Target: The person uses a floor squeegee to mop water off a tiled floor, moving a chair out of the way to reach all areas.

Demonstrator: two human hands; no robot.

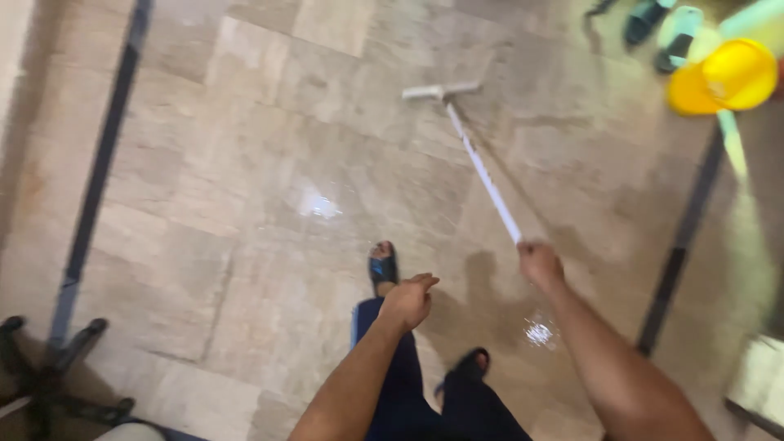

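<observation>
- Your left hand [407, 300], low centre, hangs free, fingers loosely curled.
- Your right hand [540, 263] grips the white mop handle [483, 175], fingers wrapped round it.
- Yellow bucket [723, 77] sits upper right.

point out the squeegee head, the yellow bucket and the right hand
squeegee head [441, 91], head view, middle of the white bar
yellow bucket [727, 77], head view, its side
right hand [539, 263], head view, knuckles gripping the pole
</observation>
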